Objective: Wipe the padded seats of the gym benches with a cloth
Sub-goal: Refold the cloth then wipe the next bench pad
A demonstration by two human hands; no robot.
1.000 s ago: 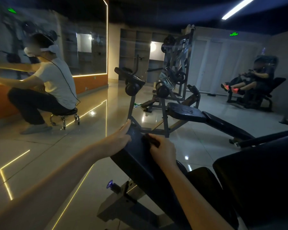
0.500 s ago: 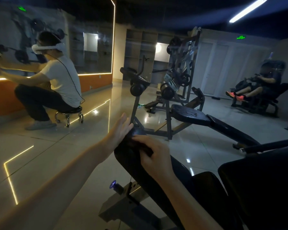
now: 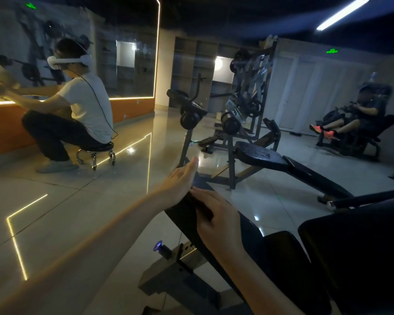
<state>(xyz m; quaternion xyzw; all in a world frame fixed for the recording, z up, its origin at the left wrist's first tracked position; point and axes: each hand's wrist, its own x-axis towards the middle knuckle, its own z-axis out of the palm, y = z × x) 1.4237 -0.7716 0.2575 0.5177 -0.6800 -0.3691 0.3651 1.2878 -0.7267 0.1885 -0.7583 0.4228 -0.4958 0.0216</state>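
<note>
Right hand [image 3: 216, 217] on pad [image 3: 182, 215], apparently gripping cloth [image 3: 203, 210]

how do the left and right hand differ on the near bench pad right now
The left hand is flat with straight fingers, set edge-on against the side of the bench pad. The right hand lies on top, fingers curled over a dark cloth. The left hand holds nothing, while the right hand holds the cloth. Both touch the far end of the same pad.
</note>
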